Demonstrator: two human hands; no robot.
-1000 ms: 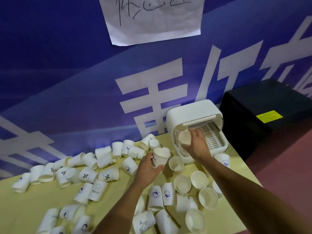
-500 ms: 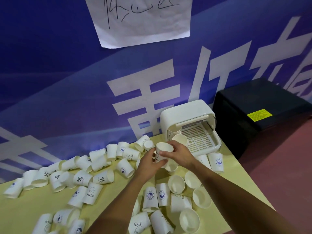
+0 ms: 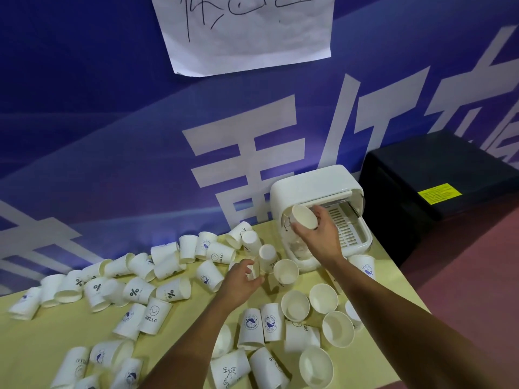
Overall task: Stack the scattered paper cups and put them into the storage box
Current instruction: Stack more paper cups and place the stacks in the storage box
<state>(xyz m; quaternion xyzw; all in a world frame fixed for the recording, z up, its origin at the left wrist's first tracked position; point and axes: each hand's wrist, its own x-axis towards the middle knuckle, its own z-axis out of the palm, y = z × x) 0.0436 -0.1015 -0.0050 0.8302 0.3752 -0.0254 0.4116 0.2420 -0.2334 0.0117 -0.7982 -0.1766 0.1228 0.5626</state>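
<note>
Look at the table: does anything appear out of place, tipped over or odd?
Most paper cups lie tipped on their sides, scattered across the yellow table; only a few stand upright near the storage box. The right hand holds one cup at its opening.

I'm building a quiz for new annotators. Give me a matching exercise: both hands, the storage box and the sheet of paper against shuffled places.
1 right hand
2 left hand
3 storage box
4 sheet of paper

A on the blue wall
B holding a cup at the box's opening
C at the table's far corner
D down among loose cups

Pairs: 1-B, 2-D, 3-C, 4-A
</note>
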